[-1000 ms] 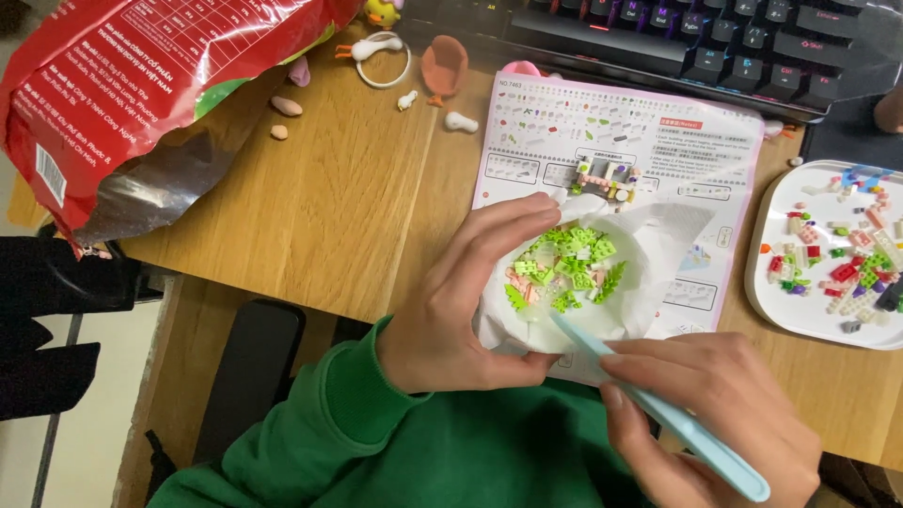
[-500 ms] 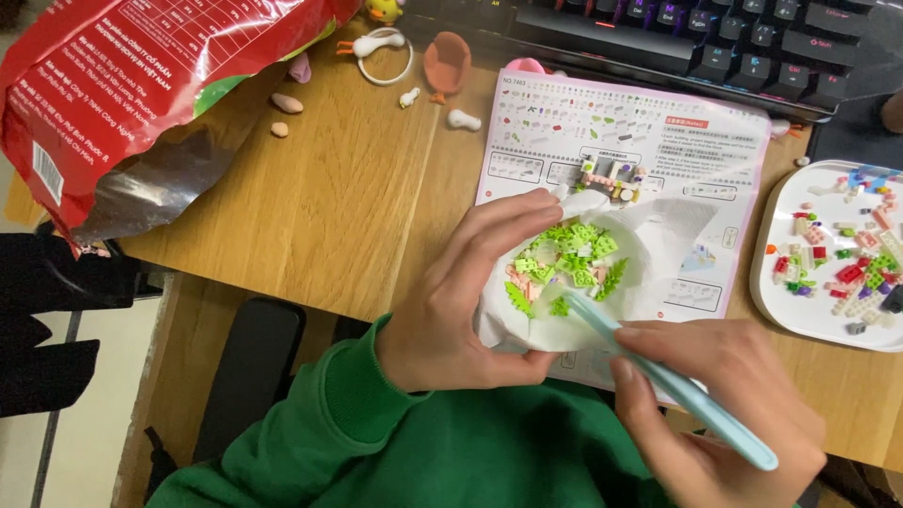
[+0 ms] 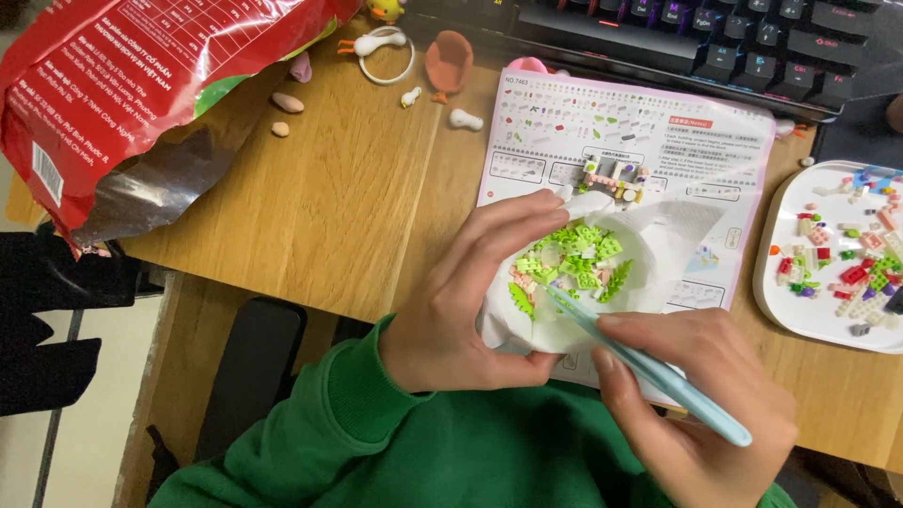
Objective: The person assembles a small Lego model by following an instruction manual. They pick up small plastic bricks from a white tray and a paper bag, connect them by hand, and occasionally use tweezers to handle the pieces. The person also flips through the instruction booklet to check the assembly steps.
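Head view: white tissue nest (image 3: 658, 246) of small green plastic bricks (image 3: 576, 261) cupped by left hand (image 3: 461, 301) over pink-edged instruction sheet (image 3: 640, 122) on wooden desk (image 3: 329, 198). Pale blue tweezers (image 3: 649, 367) pinched in right hand (image 3: 696, 404), tips among bricks. White tray of mixed bricks (image 3: 800, 310) set at right.

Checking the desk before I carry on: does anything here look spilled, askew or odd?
Slightly. A few small pale pieces lie loose on the wooden desk beside the tilted red bag. Otherwise the green bricks stay inside the white tissue cupped by the left hand; the right hand holds pale blue tweezers.
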